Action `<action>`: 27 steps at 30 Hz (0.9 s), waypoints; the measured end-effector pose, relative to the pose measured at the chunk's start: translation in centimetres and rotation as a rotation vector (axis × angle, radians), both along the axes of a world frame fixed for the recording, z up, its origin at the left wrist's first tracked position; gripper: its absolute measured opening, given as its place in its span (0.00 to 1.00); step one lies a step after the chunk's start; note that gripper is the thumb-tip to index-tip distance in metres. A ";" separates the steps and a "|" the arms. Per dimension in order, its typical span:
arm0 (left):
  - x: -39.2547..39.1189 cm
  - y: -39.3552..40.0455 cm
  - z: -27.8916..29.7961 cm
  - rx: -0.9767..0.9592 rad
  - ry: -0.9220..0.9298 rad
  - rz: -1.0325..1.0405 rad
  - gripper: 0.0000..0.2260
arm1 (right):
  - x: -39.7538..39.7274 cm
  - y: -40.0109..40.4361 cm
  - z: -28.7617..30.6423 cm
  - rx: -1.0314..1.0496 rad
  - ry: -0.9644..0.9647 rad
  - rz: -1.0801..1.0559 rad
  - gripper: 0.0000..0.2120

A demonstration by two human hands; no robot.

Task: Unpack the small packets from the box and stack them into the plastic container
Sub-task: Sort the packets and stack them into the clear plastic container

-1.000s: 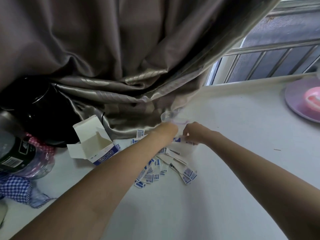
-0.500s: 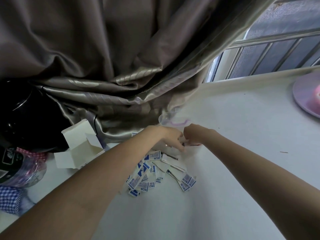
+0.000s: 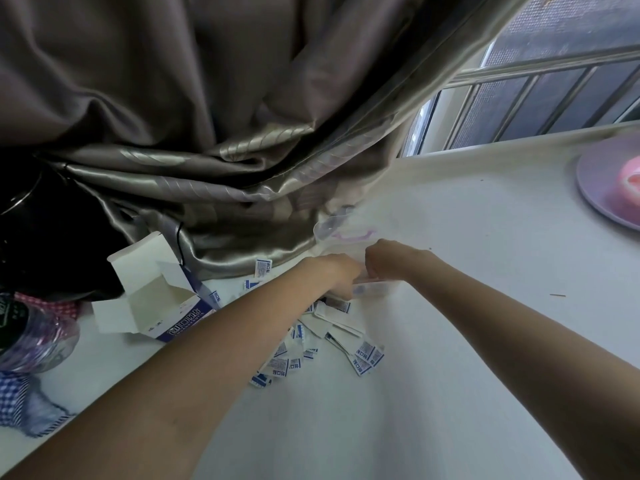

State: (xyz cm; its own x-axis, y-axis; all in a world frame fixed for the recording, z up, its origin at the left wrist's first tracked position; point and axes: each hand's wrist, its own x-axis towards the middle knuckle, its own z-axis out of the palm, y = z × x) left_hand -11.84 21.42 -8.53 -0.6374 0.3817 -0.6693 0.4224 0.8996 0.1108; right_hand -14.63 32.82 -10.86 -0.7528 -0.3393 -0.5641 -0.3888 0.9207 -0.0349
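Observation:
A clear plastic container (image 3: 341, 233) with purple trim stands on the white table against the curtain. My left hand (image 3: 337, 276) curls round its near side. My right hand (image 3: 389, 260) is just to the right of it, fingers curled down at the container's front edge, seemingly pinching small packets; its fingertips are hidden. Several white-and-blue packets (image 3: 313, 344) lie scattered on the table under and in front of my left forearm. The opened white and blue box (image 3: 157, 299) lies on its side to the left, flaps spread.
A brown curtain (image 3: 214, 133) hangs over the back of the table. A black pot (image 3: 41, 237), a plastic bottle (image 3: 31, 334) and checked cloth (image 3: 20, 400) crowd the left. A purple plate (image 3: 602, 192) sits far right, below the window bars.
My left hand has pulled back a little from the container's mouth to its near side. My right hand stays at the container. The view has shifted slightly.

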 end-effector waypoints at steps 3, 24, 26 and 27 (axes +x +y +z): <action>0.2 0.1 0.1 0.012 0.003 0.043 0.09 | 0.1 -0.1 -0.1 -0.015 -0.002 0.013 0.10; 5.9 -8.4 1.4 0.416 0.401 0.194 0.08 | 10.3 -4.6 3.4 -0.200 0.330 0.131 0.13; 7.0 -8.7 0.1 0.395 0.340 0.199 0.12 | 11.6 -4.8 0.9 -0.150 0.242 0.064 0.15; 7.5 -8.7 -0.4 0.388 0.328 0.193 0.15 | 11.8 -4.7 -0.1 -0.159 0.198 0.011 0.16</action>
State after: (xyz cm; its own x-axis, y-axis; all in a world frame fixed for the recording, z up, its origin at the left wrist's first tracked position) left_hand -4.31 12.74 -8.92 -0.8720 0.4169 -0.2566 0.3221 0.8833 0.3407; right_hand -2.85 28.13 -10.94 -0.8392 -0.4207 -0.3447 -0.4124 0.9054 -0.1008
